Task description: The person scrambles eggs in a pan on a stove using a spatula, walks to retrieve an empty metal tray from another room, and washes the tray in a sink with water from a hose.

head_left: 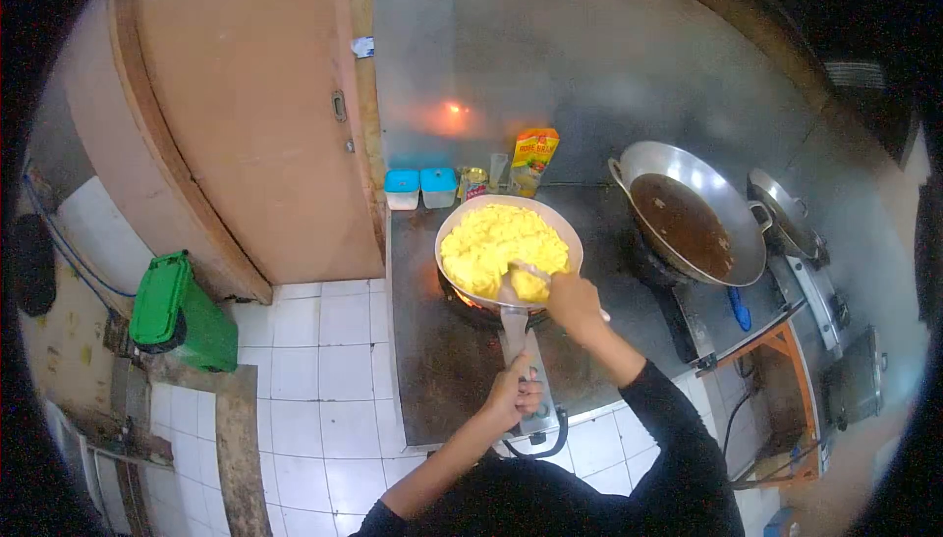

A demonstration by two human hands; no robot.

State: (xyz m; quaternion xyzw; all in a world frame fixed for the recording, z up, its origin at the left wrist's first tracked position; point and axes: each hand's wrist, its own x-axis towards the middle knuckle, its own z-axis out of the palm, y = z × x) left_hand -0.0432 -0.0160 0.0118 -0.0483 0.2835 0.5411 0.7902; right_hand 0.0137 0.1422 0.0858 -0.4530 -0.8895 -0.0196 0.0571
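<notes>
A light-coloured frying pan (577, 242) full of yellow scrambled eggs (496, 242) sits on a burner, with orange flame showing under its left edge. My left hand (514, 395) is wrapped round the pan's pale handle (514, 329). Over the pan's near right edge, my right hand (575, 303) grips a cooking spoon (528, 270). The spoon's head lies in the eggs at the near side; its exact shape is partly hidden and blurred.
A large wok (722, 213) of dark brown liquid stands at right, another pan (776, 205) beyond it. Behind the frying pan are blue-lidded containers (420, 183) and a yellow pouch (533, 159). A green bin (184, 313) stands on the tiled floor at left.
</notes>
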